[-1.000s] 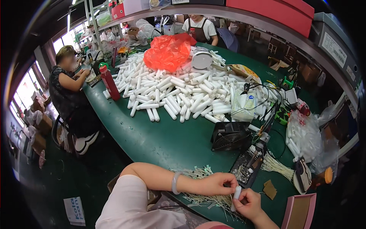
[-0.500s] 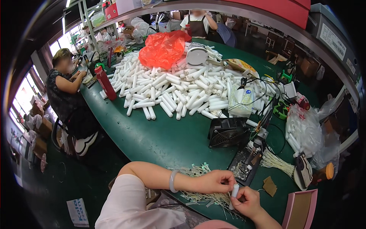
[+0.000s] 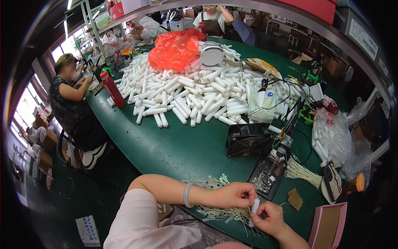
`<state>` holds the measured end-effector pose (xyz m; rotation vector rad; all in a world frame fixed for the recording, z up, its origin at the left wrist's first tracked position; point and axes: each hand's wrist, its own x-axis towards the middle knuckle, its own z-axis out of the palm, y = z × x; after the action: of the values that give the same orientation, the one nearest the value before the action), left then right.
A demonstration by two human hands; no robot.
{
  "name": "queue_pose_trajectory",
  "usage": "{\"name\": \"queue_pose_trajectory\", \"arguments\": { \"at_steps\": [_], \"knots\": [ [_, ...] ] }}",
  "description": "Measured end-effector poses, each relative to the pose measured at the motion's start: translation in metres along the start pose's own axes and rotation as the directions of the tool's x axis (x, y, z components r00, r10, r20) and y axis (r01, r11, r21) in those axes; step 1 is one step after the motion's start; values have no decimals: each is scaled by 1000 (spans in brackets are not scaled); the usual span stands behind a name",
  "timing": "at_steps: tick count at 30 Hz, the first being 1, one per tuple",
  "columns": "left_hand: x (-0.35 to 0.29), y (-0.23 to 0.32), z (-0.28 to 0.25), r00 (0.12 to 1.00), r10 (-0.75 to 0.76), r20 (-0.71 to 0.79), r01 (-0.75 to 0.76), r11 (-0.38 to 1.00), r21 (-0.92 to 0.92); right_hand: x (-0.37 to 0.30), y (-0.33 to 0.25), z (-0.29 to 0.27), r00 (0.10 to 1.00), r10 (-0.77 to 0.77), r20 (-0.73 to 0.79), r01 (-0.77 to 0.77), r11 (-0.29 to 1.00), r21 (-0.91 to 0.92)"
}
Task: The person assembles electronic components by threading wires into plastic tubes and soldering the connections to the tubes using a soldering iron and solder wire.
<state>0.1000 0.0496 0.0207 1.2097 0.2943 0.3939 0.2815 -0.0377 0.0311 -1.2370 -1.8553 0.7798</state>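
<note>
My right hand [image 3: 270,219] is closed around a short white plastic tube [image 3: 255,206], held upright near the table's front edge. At the tube's top end, the thumb and fingers of my left hand [image 3: 240,195] are pinched together. Whatever sits between those fingertips is too small to make out. Beneath my hands and left forearm lies a loose spread of thin pale wires [image 3: 226,213], some with small green and grey ends. A grey bangle [image 3: 188,195] circles my left wrist.
Beyond my hands are a black fan [image 3: 248,141] and a dark tray [image 3: 264,182] of small bits by a soldering stand. A wire bundle [image 3: 304,175] and pink box [image 3: 328,226] lie right. White tubes [image 3: 182,97] pile behind, under a red bag [image 3: 174,50]. Two people sit at the table.
The view has shifted slightly. Both hands keep nearly the same pose at the white tube, the left still pinching at its top end.
</note>
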Motion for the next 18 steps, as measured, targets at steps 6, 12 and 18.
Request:
{"name": "queue_pose_trajectory", "arguments": {
  "at_steps": [6,12,18],
  "knots": [
    [0,2,-1,1000,-5,1,5,1000,-10,0,1,0,1000,-23,15,23,1000,-15],
    [-2,1,0,1000,-3,-13,4,999,46,-2,-4,0,1000,-10,11,10,1000,-21],
    [-2,0,-1,999,2,-42,-1,999,41,1,-12,-11,982,171,83,-174,984,29]
  ]
}}
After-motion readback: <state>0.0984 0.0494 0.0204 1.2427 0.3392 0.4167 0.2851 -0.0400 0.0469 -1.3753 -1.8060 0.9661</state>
